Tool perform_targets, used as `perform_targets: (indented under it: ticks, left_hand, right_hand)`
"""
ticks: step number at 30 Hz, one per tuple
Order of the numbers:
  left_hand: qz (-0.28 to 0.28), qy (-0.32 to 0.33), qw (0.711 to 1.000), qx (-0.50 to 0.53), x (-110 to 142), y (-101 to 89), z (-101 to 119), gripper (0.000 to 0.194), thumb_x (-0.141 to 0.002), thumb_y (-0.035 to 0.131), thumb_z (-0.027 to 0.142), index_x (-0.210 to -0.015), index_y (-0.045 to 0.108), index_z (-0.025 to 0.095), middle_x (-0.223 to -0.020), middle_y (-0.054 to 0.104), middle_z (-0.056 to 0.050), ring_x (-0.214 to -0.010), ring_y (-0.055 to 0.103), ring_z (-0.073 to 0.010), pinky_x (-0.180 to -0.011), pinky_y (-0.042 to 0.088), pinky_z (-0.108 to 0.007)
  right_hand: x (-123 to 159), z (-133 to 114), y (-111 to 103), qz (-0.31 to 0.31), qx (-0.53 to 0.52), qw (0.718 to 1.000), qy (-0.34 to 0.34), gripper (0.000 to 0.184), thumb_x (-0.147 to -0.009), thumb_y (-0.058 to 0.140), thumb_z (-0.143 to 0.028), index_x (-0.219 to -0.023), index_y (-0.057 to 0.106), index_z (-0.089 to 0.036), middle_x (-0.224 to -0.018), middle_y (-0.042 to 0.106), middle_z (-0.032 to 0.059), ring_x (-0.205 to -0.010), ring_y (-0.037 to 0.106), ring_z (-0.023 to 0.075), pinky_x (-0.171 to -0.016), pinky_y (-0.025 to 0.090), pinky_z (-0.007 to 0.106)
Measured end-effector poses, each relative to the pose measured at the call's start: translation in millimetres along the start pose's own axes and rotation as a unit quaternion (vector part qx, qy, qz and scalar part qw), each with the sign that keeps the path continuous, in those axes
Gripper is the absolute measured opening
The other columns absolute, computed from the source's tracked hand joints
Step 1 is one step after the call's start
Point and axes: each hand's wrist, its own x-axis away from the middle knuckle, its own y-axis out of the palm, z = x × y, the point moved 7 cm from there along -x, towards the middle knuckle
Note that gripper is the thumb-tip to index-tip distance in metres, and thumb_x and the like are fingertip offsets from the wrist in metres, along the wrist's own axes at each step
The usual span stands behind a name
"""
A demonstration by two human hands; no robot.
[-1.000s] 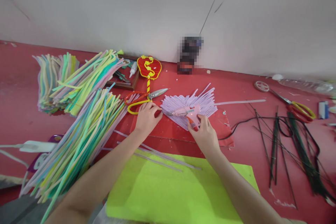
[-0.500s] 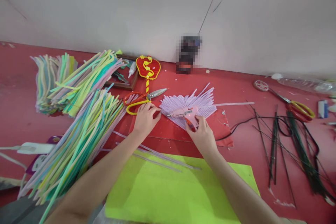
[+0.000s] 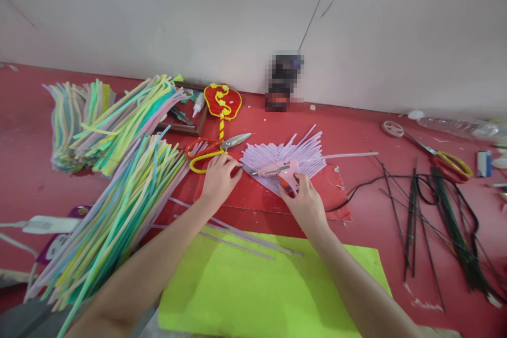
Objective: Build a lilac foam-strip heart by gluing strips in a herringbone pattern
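Even, muted light; soft shadows on the green sheet (image 3: pixel 253 290); slight blur.

The mat (image 3: pixel 257 296) is leaving a way between the forearms (image 3: pixel 166 245), with strips (image 3: pixel 245 238) crossing its far edge. Scissors (image 3: pixel 236 141) are blocking beyond the left hand (image 3: pixel 221 177).

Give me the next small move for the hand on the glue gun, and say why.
Probably a light squeeze of the orange trigger: the right hand has its fingers at it, the glue gun's nozzle points toward the left edge of the lilac strips, and the left hand is close by.
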Motion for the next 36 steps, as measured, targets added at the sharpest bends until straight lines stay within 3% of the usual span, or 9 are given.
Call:
perform_targets:
  ticks: [36]
  left_hand:
    - [0.0, -0.039, 0.999, 0.029, -5.0, 1.7, -4.1, 0.003, -0.079, 0.063, 0.018, -0.08, 0.064, 0.021, -0.084, 0.061, -0.003, -0.086, 0.056, -0.0208, -0.082, 0.045, -0.037]
  right_hand:
    - [-0.6, -2.0, -1.5, -0.014, 0.001, 1.0, 0.021, 0.037, -0.084, 0.047, -0.049, -0.104, 0.051, -0.018, -0.1, 0.066, 0.0121, -0.075, 0.064, 0.0237, -0.054, 0.043, 0.03]
